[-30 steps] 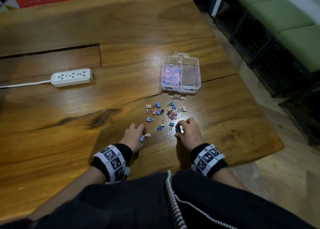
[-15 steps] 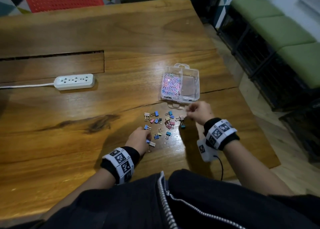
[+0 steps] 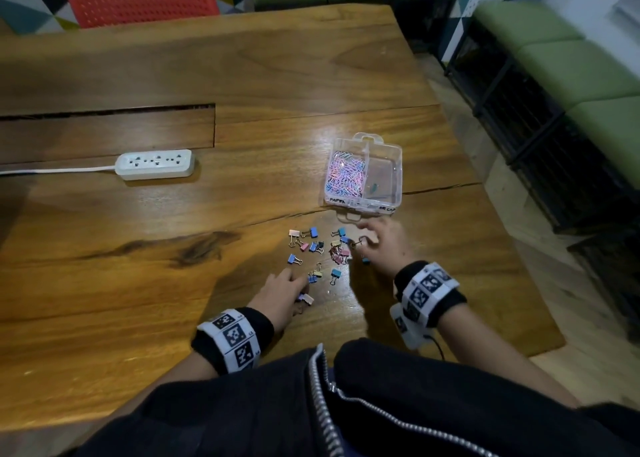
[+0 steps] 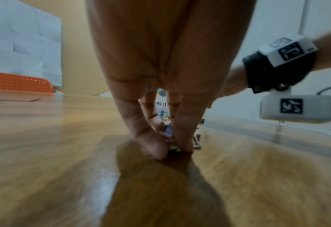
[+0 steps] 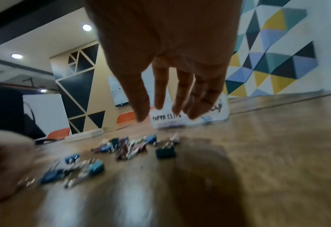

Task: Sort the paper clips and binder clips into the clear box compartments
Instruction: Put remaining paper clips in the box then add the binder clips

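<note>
Now left hand [image 3: 282, 295] (pinching) binder clip [image 4: 168, 132]

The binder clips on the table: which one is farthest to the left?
The blue clip lying alone at the left edge of the scatter. Every other loose clip, the pink one above it included, lies further right, toward the clear box.

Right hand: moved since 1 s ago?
Yes. The right hand has gone forward from the near edge of the binder clips to their far right side, just short of the clear box, fingers relaxed, holding nothing.
</note>
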Demonstrator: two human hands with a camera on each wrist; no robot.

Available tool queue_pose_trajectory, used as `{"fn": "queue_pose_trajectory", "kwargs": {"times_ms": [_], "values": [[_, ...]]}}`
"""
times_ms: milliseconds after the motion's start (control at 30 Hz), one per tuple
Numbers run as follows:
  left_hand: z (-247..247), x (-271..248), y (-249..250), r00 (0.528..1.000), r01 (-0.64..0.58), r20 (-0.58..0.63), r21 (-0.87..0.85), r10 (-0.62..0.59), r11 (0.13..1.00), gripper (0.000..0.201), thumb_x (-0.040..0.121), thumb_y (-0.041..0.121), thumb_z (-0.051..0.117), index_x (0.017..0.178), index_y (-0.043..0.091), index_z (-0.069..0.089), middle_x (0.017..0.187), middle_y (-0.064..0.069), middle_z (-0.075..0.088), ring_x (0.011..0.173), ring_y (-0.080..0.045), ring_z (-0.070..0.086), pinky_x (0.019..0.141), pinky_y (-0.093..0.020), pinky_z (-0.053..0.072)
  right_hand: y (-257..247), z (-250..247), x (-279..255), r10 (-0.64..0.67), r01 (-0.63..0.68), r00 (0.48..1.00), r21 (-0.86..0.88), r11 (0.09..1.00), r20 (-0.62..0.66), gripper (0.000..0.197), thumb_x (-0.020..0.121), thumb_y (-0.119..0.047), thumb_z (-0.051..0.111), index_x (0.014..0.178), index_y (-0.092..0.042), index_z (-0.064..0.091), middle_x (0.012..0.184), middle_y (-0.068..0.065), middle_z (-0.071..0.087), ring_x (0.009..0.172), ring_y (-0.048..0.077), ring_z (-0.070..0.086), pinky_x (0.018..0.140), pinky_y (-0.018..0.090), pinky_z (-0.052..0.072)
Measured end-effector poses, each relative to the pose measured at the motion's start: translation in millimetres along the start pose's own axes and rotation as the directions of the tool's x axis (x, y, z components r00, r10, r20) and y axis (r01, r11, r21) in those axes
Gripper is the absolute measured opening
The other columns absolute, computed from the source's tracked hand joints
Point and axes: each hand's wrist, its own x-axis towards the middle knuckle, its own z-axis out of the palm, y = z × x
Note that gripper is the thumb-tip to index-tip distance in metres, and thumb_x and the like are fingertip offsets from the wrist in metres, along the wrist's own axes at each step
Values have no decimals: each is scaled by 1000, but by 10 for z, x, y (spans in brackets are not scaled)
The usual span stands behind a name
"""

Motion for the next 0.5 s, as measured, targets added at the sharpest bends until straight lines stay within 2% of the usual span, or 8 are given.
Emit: {"fn": "queue_pose_trajectory", "kwargs": {"times_ms": [67, 100, 233, 333, 433, 500], "values": [[-37, 14, 19, 999, 5, 51, 11, -5, 1000, 30, 88, 16, 54, 117, 20, 50, 125, -4, 45, 113, -20, 45, 96, -30, 43, 10, 91, -65, 30, -8, 986, -138, 990, 164, 50, 80, -25, 63, 127, -26, 48, 134, 0, 41, 125, 21, 34, 107, 40, 33], [-54, 27, 28, 998, 1, 69, 27, -3, 1000, 27, 88, 18, 54, 115, 19, 52, 123, -4, 46, 111, -20, 46, 95, -29, 44, 5, 106, -84, 30, 4, 983, -183, 983, 181, 49, 81, -25, 63, 127, -25, 48, 135, 1, 41, 124, 22, 34, 106, 38, 31], [-87, 73, 71, 998, -28, 54, 50, 25, 998, 23, 87, 14, 54, 110, 14, 58, 109, -3, 48, 105, -20, 48, 88, -27, 45, 31, 145, -145, 42, -33, 995, -100, 994, 88, 20, 81, -13, 62, 101, -12, 62, 116, 3, 48, 112, 21, 42, 97, 28, 36], [-137, 96, 134, 1000, -8, 22, 14, 8, 1000, 11, 85, 8, 54, 95, 11, 59, 99, -2, 45, 94, -19, 51, 83, -26, 47, 72, 113, -219, 91, -84, 993, -86, 993, 81, 16, 83, -6, 58, 97, -8, 63, 112, 7, 50, 105, 21, 47, 86, 22, 37], [-320, 230, 261, 998, 42, 53, -194, -32, 980, 11, 83, 4, 57, 91, 11, 58, 90, -2, 54, 82, -17, 54, 69, -21, 50, 137, 75, -319, 130, -125, 987, -56, 991, 92, 16, 83, -4, 57, 97, -6, 63, 108, 7, 49, 97, 17, 46, 83, 20, 35], [-514, 414, 412, 1000, 26, 6, -344, -26, 938, 14, 82, 1, 60, 95, 6, 61, 77, 4, 53, 76, -14, 55, 55, -13, 44, 178, 73, -400, 153, -147, 983, -62, 987, 97, 15, 82, -6, 58, 97, -7, 63, 105, 5, 48, 92, 14, 44, 80, 19, 35]]}}
